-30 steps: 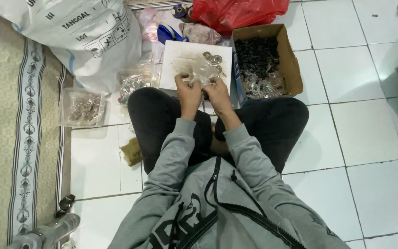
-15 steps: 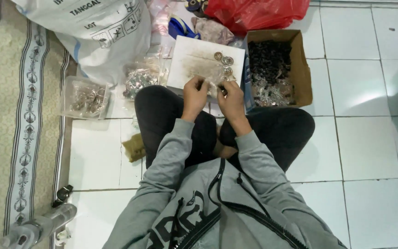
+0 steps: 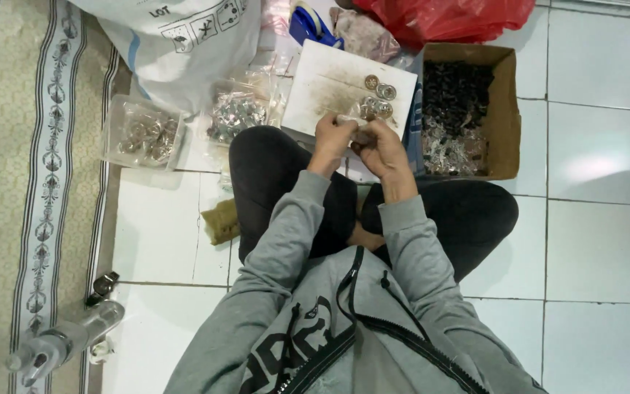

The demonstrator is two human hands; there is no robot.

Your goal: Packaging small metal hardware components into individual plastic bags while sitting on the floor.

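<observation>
I sit cross-legged on a white tiled floor. My left hand (image 3: pixel 332 138) and my right hand (image 3: pixel 380 146) meet over my knees, both pinching a small clear plastic packet (image 3: pixel 351 124) with a small metal part in it. Just beyond my fingers lies a white board (image 3: pixel 322 80) with several round metal rings (image 3: pixel 377 98) on its right side.
A brown cardboard box (image 3: pixel 504 109) of dark small parts stands to the right. Clear bags of metal parts (image 3: pixel 238 113) and a clear tub (image 3: pixel 140 135) lie to the left. Behind them lie a large white sack (image 3: pixel 184 36) and a red bag (image 3: pixel 446 18). A patterned mat (image 3: pixel 30 182) runs along the left.
My view has shifted slightly, so the scene sits lower and to the right. My hands stay together over the board's near edge, working the small packet.
</observation>
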